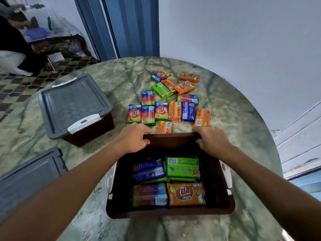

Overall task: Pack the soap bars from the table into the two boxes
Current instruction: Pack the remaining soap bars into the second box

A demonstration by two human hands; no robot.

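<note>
An open dark brown box (pixel 173 213) stands near the table's front edge. Inside lie several wrapped soap bars: a blue one (pixel 149 170), green ones (pixel 182 168), a multicolour one (pixel 149 195) and an orange one (pixel 185 194). My left hand (pixel 134 138) grips the far rim at its left corner. My right hand (pixel 211 139) grips the same rim at its right corner. Beyond the box, several loose soap bars (pixel 171 103) in orange, green, blue and rainbow wrappers lie scattered on the table. A second brown box with a grey lid (pixel 73 104) shut on it stands at the left.
A loose grey lid (pixel 29 176) lies at the near left on the round marble table (pixel 234 119). A white wall rises behind the table on the right; a blue door frame (pixel 128 26) stands at the back. Tiled floor and clutter show at far left.
</note>
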